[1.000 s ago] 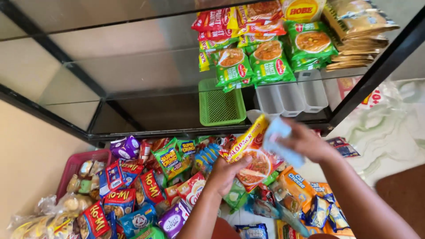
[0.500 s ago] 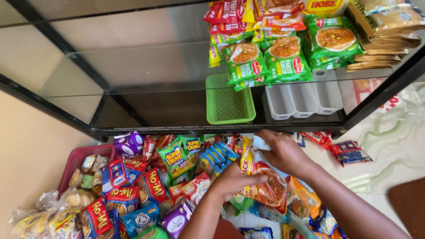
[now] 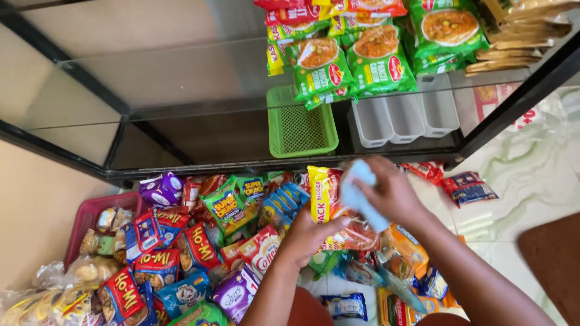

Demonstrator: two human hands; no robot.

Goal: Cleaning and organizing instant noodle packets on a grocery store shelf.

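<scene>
My left hand (image 3: 311, 235) grips the lower part of a yellow and red snack packet (image 3: 326, 196) held above a heap of packets on the floor. My right hand (image 3: 393, 193) holds a light blue cloth (image 3: 356, 193) pressed against that packet's right side. Both hands meet in front of a glass display shelf (image 3: 181, 78). The packet's lower half is hidden behind my fingers.
Green noodle packets (image 3: 356, 60) lie on the glass shelf at the upper right. Below it stand a green mesh basket (image 3: 299, 127) and a white divided tray (image 3: 405, 115). A pink basket (image 3: 90, 211) of snacks sits at the left. Loose packets (image 3: 468, 187) lie on the pale tiles.
The view has shifted downward. My right hand with the cloth has come down from a raised spot onto the packet, and my left hand keeps its hold on the packet.
</scene>
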